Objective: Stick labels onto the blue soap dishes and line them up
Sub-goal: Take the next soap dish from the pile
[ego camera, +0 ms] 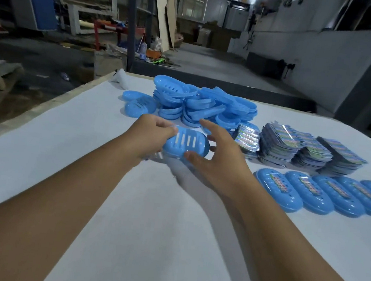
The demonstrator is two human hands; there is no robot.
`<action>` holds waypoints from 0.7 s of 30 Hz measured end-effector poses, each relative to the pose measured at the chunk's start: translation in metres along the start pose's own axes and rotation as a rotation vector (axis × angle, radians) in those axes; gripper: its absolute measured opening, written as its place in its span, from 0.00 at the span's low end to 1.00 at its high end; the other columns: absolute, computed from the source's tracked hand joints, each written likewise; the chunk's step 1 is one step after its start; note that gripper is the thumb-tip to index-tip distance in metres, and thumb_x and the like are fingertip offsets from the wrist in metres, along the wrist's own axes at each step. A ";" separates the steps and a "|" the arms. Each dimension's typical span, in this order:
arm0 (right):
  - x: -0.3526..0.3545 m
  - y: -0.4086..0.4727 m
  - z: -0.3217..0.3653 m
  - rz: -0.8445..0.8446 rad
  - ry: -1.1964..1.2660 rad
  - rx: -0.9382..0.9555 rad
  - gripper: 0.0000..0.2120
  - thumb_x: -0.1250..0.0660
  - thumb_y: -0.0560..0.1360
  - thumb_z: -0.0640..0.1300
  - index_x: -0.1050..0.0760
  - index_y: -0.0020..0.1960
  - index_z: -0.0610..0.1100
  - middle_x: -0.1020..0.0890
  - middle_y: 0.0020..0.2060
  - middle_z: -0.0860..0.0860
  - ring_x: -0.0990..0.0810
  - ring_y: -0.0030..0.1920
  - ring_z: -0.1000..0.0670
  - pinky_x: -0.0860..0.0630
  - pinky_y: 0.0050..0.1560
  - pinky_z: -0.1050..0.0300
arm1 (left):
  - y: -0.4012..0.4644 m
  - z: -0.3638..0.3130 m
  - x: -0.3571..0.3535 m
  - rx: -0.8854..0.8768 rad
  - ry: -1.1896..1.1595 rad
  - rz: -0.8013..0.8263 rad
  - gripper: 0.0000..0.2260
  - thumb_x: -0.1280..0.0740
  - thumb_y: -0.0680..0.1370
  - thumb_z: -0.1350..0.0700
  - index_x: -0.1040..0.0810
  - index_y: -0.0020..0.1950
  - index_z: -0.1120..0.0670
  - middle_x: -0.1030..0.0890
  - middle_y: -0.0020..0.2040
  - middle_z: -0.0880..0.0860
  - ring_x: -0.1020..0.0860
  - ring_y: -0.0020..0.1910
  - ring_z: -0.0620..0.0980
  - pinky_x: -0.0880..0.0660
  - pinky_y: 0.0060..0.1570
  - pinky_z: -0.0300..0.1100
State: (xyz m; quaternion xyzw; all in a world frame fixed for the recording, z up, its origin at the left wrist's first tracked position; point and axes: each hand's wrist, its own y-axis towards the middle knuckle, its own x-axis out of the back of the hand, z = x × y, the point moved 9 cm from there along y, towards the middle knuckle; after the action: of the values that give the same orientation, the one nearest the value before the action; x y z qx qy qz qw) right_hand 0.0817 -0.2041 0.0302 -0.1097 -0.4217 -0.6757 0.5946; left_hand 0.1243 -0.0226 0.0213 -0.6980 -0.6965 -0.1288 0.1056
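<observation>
Above the middle of the desk (37, 169), your left hand (150, 136) grips one end of an unlabelled soap dish (185, 143), fingers curled over its rim, slotted face up. Your right hand (219, 158) meets the other end with fingers spread and relaxed, thumb against the near edge, steadying rather than clamping. No label shows on this dish yet, so I judge the step in hand is readying it for a sticker. Keep the left grip on the rim only, leaving the slotted centre bare. Reach the right hand to the label stacks (306, 149) toward the desk's right edge and peel one cleanly. Match the finished row (312, 194) along the right side: each label runs lengthwise down the middle. Lay it from one end and smooth outward so it does not wrinkle over the slots. The pile of bare dishes (198, 102) waits toward the far edge.
</observation>
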 end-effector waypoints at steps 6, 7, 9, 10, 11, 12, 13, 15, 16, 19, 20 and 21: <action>0.001 -0.004 0.001 0.039 -0.066 0.000 0.32 0.22 0.68 0.60 0.24 0.69 0.54 0.20 0.61 0.57 0.21 0.59 0.56 0.22 0.63 0.52 | -0.011 0.005 -0.004 0.023 -0.105 0.003 0.08 0.33 0.82 0.52 0.19 0.59 0.49 0.19 0.49 0.53 0.27 0.32 0.45 0.32 0.18 0.32; 0.001 -0.004 -0.001 0.047 -0.071 -0.019 0.33 0.22 0.67 0.62 0.24 0.69 0.55 0.20 0.59 0.58 0.20 0.57 0.56 0.21 0.61 0.53 | -0.012 0.005 -0.004 0.033 -0.110 0.009 0.08 0.33 0.82 0.52 0.19 0.59 0.49 0.19 0.50 0.53 0.27 0.31 0.45 0.31 0.18 0.33; -0.001 -0.004 -0.005 0.063 -0.094 -0.046 0.34 0.22 0.66 0.63 0.24 0.68 0.55 0.19 0.56 0.59 0.19 0.54 0.57 0.21 0.59 0.54 | -0.012 0.006 -0.006 0.028 -0.109 0.025 0.09 0.32 0.81 0.51 0.20 0.60 0.49 0.19 0.53 0.52 0.24 0.35 0.46 0.27 0.21 0.35; -0.001 -0.004 -0.006 0.067 -0.101 -0.053 0.34 0.22 0.66 0.63 0.24 0.68 0.55 0.19 0.55 0.59 0.19 0.53 0.58 0.20 0.57 0.55 | -0.013 0.006 -0.007 0.015 -0.097 0.033 0.11 0.31 0.80 0.48 0.20 0.61 0.48 0.19 0.55 0.51 0.22 0.39 0.46 0.23 0.25 0.38; 0.000 -0.004 -0.007 0.069 -0.103 -0.057 0.34 0.22 0.66 0.64 0.23 0.68 0.55 0.19 0.54 0.60 0.19 0.52 0.59 0.20 0.56 0.56 | -0.013 0.007 -0.008 -0.012 -0.060 0.034 0.14 0.29 0.78 0.45 0.21 0.62 0.46 0.20 0.57 0.48 0.20 0.45 0.47 0.19 0.32 0.42; 0.001 -0.004 -0.007 0.070 -0.104 -0.059 0.34 0.22 0.66 0.64 0.23 0.68 0.54 0.18 0.53 0.60 0.19 0.51 0.59 0.20 0.56 0.56 | -0.013 0.005 -0.008 -0.060 0.016 0.033 0.18 0.28 0.76 0.43 0.22 0.64 0.44 0.21 0.58 0.46 0.19 0.50 0.46 0.17 0.40 0.45; 0.002 -0.004 -0.008 0.075 -0.106 -0.058 0.33 0.22 0.66 0.64 0.23 0.67 0.54 0.18 0.53 0.60 0.19 0.51 0.59 0.20 0.55 0.56 | -0.013 0.003 -0.009 -0.123 0.122 0.045 0.21 0.28 0.74 0.40 0.23 0.66 0.42 0.22 0.59 0.44 0.20 0.52 0.45 0.17 0.46 0.45; 0.004 -0.003 -0.010 0.105 -0.119 -0.055 0.33 0.21 0.66 0.63 0.23 0.67 0.52 0.18 0.53 0.59 0.19 0.51 0.59 0.20 0.54 0.56 | -0.016 -0.002 -0.019 -0.224 0.309 0.146 0.27 0.27 0.71 0.39 0.28 0.69 0.38 0.26 0.61 0.41 0.23 0.54 0.40 0.22 0.49 0.40; 0.004 -0.003 -0.012 0.126 -0.125 -0.057 0.33 0.21 0.66 0.63 0.23 0.67 0.52 0.17 0.53 0.59 0.19 0.51 0.59 0.20 0.54 0.56 | -0.018 -0.001 -0.025 -0.242 0.354 0.213 0.30 0.27 0.69 0.39 0.31 0.70 0.35 0.27 0.62 0.41 0.24 0.54 0.38 0.24 0.48 0.37; 0.003 -0.007 -0.019 0.200 -0.115 -0.102 0.35 0.21 0.65 0.63 0.23 0.68 0.51 0.17 0.53 0.59 0.19 0.52 0.60 0.19 0.53 0.58 | -0.025 0.006 -0.034 -0.232 0.426 0.326 0.35 0.27 0.63 0.40 0.38 0.64 0.21 0.29 0.60 0.36 0.25 0.52 0.34 0.26 0.45 0.34; 0.002 -0.009 -0.021 0.226 -0.104 -0.130 0.36 0.21 0.64 0.64 0.24 0.68 0.51 0.18 0.55 0.60 0.19 0.53 0.60 0.20 0.52 0.60 | -0.026 0.007 -0.036 -0.241 0.465 0.338 0.35 0.26 0.63 0.40 0.39 0.64 0.21 0.28 0.60 0.36 0.25 0.52 0.34 0.25 0.47 0.35; 0.002 -0.010 -0.023 0.244 -0.091 -0.158 0.38 0.23 0.64 0.66 0.24 0.69 0.52 0.19 0.56 0.60 0.20 0.54 0.60 0.22 0.51 0.62 | -0.026 0.007 -0.038 -0.261 0.510 0.343 0.35 0.26 0.64 0.38 0.38 0.66 0.23 0.27 0.60 0.37 0.25 0.53 0.36 0.24 0.50 0.38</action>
State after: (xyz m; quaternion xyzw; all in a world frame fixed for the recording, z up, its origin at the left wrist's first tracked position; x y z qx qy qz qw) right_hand 0.0805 -0.2224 0.0125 -0.2372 -0.3774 -0.6238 0.6421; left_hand 0.0985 -0.0559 0.0010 -0.7578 -0.4977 -0.3680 0.2063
